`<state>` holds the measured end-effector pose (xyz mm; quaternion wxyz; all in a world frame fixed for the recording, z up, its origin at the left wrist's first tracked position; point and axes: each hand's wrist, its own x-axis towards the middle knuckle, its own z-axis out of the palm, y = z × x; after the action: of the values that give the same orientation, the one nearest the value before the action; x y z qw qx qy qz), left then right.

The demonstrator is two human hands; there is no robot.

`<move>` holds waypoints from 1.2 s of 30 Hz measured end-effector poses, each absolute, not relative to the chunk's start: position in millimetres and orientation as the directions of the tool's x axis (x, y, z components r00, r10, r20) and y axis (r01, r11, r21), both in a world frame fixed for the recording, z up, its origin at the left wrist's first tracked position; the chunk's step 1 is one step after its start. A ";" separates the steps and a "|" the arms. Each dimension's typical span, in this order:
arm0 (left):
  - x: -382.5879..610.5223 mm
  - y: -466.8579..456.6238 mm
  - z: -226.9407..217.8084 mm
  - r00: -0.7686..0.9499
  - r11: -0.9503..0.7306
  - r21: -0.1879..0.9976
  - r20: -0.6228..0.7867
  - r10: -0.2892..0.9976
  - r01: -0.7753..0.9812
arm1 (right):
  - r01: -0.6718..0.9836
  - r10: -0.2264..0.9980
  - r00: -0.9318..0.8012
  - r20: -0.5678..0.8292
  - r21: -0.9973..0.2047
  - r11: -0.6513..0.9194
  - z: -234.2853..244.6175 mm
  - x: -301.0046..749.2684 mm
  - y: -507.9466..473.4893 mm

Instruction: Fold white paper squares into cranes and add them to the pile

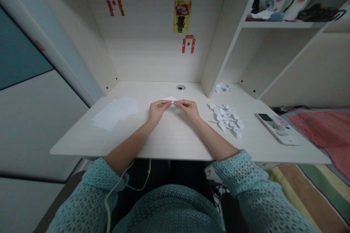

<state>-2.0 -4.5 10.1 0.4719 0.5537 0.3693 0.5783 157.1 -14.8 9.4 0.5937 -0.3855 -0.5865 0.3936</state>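
A small piece of white paper (170, 99) lies on the pale wooden desk (169, 138) just past my fingertips. My left hand (157, 110) pinches its left side, fingers curled together. My right hand (188, 108) pinches its right side the same way. Both hands rest on the desk near its middle, almost touching each other. Both forearms are bare, with teal knitted sleeves pushed up to the elbows.
Flat white sheets (116, 112) lie left of my hands. A heap of small folded paper pieces (226, 117) sits to the right, a smaller heap (222, 87) behind it. A white remote-like device (276, 128) lies far right. A cable hole (181, 87) sits at the desk's back.
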 end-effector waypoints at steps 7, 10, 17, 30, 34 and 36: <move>1.8 -7.3 8.6 0.094 -0.215 0.954 0.238 0.967 -0.211 | -0.078 0.938 0.054 0.341 -0.935 0.345 7.7 155.6 -13.8; 1.4 -8.3 10.3 0.094 -0.264 0.952 0.281 0.955 -0.157 | -0.077 0.940 0.064 0.336 -0.937 0.341 7.1 155.2 -13.7; 4.2 -17.2 17.8 0.009 -0.377 0.924 0.379 0.926 -0.059 | -0.183 0.963 0.087 0.254 -0.946 0.266 1.2 152.8 -9.2; 5.3 -20.4 17.6 -0.001 -0.431 0.899 0.432 0.902 -0.074 | -0.218 0.959 0.110 0.261 -0.935 0.279 3.7 151.8 -11.0; 6.1 -23.9 21.8 -0.023 -0.456 0.889 0.455 0.890 -0.051 | -0.268 0.967 0.120 0.227 -0.930 0.251 4.4 151.8 -10.3; 6.3 -24.5 22.9 -0.029 -0.456 0.889 0.456 0.890 -0.045 | -0.279 0.968 0.116 0.225 -0.927 0.249 5.4 152.1 -10.4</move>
<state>6.3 -24.5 22.9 0.3769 0.5862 0.3602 0.6202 152.1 -10.4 5.4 0.6449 -0.3770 -0.4565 0.4833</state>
